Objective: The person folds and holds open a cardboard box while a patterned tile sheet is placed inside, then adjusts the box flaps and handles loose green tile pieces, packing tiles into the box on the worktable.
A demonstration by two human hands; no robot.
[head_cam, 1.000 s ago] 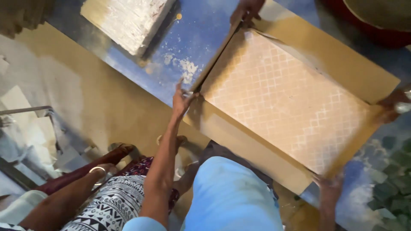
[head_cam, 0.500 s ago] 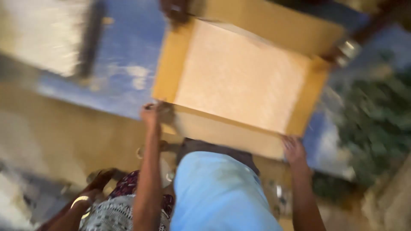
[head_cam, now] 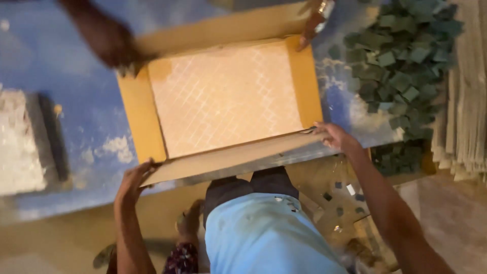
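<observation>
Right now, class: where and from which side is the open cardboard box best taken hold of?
Grip the cardboard box at its near long flap, one hand at each end, coming from the near side. The left hand and right hand already touch those corners; the flap folds outward there, and another person's hands hold the far side.

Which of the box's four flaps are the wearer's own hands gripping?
The near flap, closest to the wearer, held by left hand and right hand.

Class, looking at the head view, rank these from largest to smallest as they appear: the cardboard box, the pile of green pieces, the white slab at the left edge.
1. Cardboard box, clearly largest.
2. Green pile.
3. White slab.
The slab is cut off by the frame, so its rank below the pile is unsure.
</observation>
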